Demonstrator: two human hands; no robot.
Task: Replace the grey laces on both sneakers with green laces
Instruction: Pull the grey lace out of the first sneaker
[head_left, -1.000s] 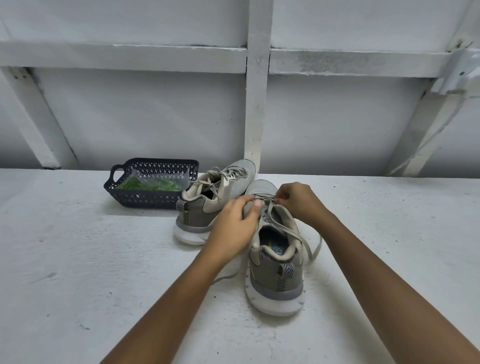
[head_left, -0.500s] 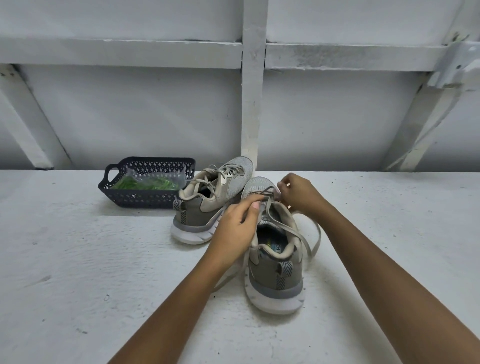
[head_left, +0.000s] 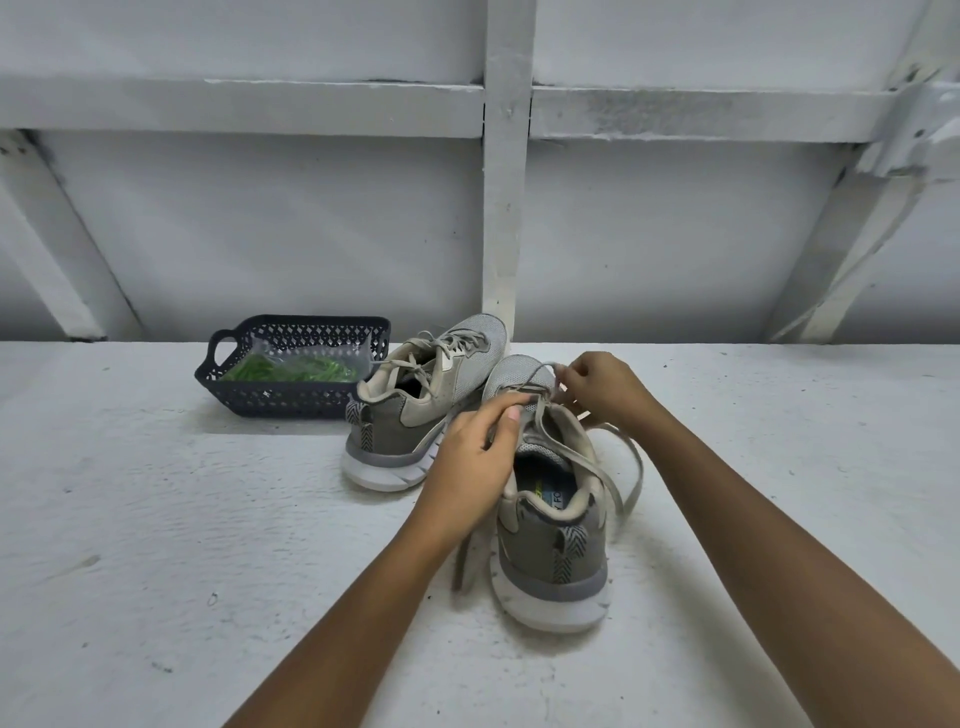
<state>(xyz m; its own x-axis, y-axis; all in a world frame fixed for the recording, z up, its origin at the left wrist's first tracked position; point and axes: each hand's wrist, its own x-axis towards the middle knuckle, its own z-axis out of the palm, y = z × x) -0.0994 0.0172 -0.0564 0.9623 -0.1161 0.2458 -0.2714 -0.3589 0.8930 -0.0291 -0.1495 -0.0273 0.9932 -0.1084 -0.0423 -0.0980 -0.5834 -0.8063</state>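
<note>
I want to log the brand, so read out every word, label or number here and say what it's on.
"Y FO": white letters on the insole of the near sneaker, the rest hidden by the collar.
Yellow-green print beside it on the same insole: too blurred to read.
No text shows on the far sneaker, the basket or the bag of green laces.

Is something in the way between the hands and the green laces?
Yes. The green laces lie in a clear bag in the basket; the far sneaker stands between it and the left hand and right hand.

Near sneaker (head_left: 551, 564) partly hidden behind left hand (head_left: 470, 457)
</note>
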